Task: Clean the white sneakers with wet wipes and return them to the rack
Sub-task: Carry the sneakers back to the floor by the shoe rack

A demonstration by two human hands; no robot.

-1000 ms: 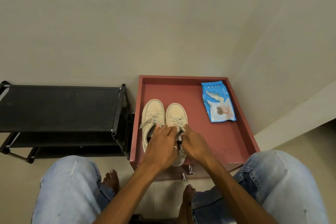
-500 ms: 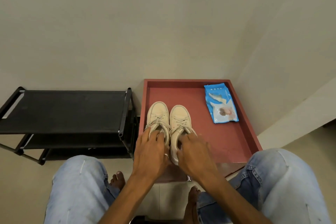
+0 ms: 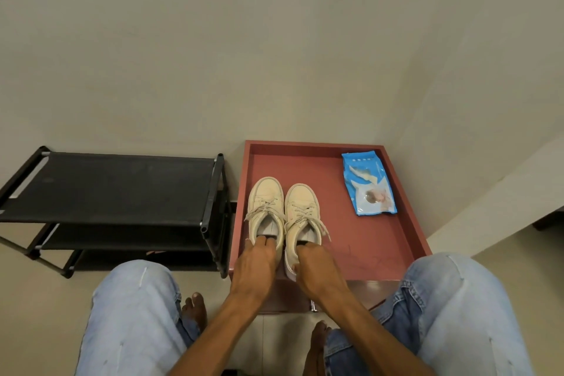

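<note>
The blue wet-wipes pack [image 3: 367, 183] lies at the far right corner of the red tabletop [image 3: 366, 247]; its white print is too small to read. At the tabletop's left half, the left hand [image 3: 254, 265] grips the left sneaker [image 3: 265, 195] by the heel, fingers hooked inside. The right hand [image 3: 314, 268] grips the right sneaker [image 3: 301, 201] likewise. The black rack [image 3: 106, 186] stands beside the tabletop's left edge.

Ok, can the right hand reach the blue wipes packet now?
Probably yes, after letting go: the right hand grips a white laced sneaker at the heel, but the blue plastic wipes packet lies uncovered on the red tray, nothing between.
</note>
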